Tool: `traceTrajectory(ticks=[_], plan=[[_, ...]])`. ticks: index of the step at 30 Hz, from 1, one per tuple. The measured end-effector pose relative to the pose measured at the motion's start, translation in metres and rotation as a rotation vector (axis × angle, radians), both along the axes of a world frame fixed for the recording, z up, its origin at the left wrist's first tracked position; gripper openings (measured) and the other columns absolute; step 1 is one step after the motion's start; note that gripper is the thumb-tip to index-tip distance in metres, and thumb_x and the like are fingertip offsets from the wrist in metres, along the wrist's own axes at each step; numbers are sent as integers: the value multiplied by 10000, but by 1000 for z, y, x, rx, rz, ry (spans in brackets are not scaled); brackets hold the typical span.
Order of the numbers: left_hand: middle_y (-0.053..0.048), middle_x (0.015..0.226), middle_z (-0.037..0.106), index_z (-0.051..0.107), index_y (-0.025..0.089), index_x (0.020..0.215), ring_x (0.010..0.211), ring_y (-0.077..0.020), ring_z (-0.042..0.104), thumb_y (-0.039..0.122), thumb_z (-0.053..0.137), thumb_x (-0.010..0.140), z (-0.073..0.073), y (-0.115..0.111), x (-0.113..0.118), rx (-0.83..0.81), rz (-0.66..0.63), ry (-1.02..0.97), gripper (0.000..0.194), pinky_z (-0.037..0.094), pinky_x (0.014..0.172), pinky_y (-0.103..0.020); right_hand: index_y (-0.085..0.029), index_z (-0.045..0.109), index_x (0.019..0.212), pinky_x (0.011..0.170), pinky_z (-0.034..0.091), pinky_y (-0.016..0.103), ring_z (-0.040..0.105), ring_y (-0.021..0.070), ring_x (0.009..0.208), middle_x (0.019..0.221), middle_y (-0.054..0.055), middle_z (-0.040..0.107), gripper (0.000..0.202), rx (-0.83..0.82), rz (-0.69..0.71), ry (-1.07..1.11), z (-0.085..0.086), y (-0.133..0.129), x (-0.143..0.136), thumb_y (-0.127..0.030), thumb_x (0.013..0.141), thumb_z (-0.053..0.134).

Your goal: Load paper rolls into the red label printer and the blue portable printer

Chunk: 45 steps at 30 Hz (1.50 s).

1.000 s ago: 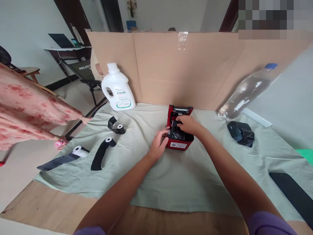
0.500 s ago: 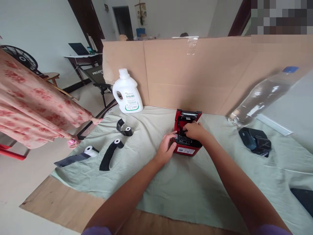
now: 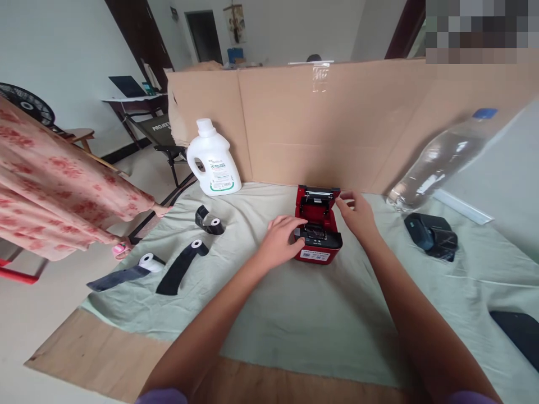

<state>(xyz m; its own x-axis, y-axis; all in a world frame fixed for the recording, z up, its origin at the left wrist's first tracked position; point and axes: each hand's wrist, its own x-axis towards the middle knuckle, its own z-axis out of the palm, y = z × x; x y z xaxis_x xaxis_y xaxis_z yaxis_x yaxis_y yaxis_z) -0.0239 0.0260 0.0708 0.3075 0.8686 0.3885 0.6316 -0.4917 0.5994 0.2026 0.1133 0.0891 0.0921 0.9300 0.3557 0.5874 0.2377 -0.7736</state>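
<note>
A small red and black printer (image 3: pixel 319 255) stands on the green cloth with its lid (image 3: pixel 318 197) raised, showing the red and black inside. Against the left side of its front part rests my left hand (image 3: pixel 281 240), thumb and fingers apart around the black edge. My right hand (image 3: pixel 356 213) is at the right edge of the raised lid, its thumb and fingertips at the lid's side. The lid seems to be between them, and part of the contact is hard to see.
Three partly unrolled black rolls (image 3: pixel 197 245) lie at the left. Behind them stands a white jug (image 3: pixel 215 163). A cardboard panel (image 3: pixel 295 123) borders the back. At the right are a large clear bottle (image 3: pixel 438 163), a dark wrapped item (image 3: pixel 432 235) and a black object (image 3: pixel 517 336).
My right hand has come out of the printer's inside and moved to the lid's right edge. My left hand stays at the left side, now reaching further over the front part. The view has shifted slightly.
</note>
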Motion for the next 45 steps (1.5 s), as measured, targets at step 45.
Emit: traceTrajectory(ticks=[45], plan=[[-62, 1304, 555, 513, 262, 1363, 1048, -202, 585, 237, 556, 741, -17, 46, 4, -567, 52, -663, 624, 495, 885, -335, -202, 342, 1465, 1066, 438, 401, 448, 225, 1381, 1518, 87, 456, 672, -91, 194, 406, -77, -34, -19, -315, 803, 312]])
